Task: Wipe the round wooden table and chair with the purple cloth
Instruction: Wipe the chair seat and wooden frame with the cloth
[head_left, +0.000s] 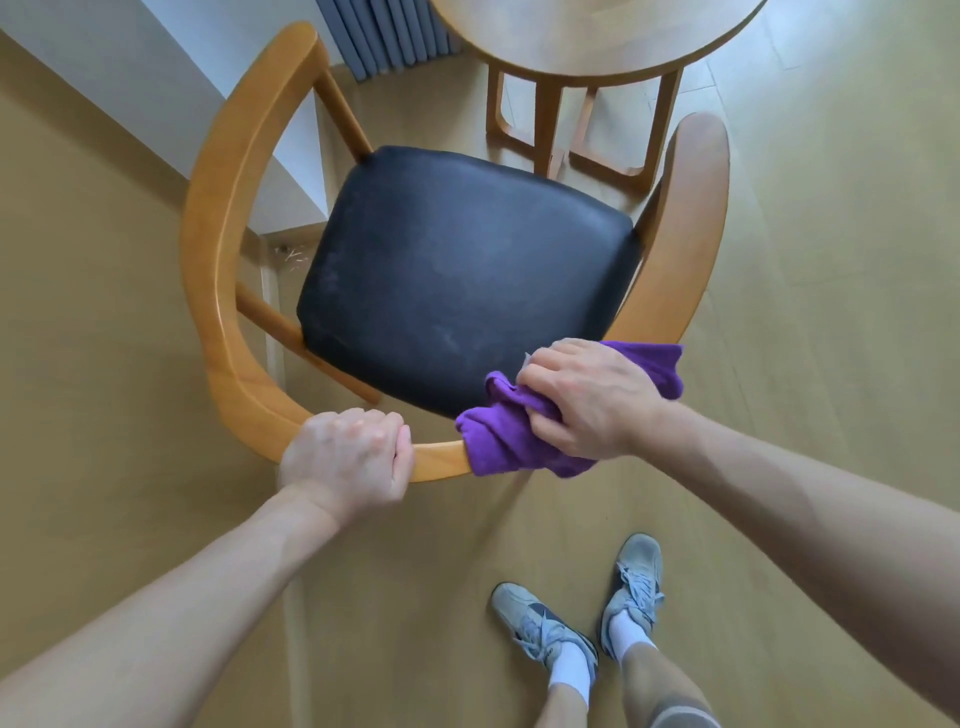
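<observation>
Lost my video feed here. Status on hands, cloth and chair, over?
Left hand gripping the chair back rail. Right hand pressing the purple cloth onto that rail. Round table beyond, untouched. Nothing in the way.

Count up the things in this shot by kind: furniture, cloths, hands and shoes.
Furniture: 2, the chair and the round wooden table
Cloths: 1, the purple cloth
Hands: 2, the left hand and the right hand
Shoes: 2, the grey shoes
Total: 7
</observation>
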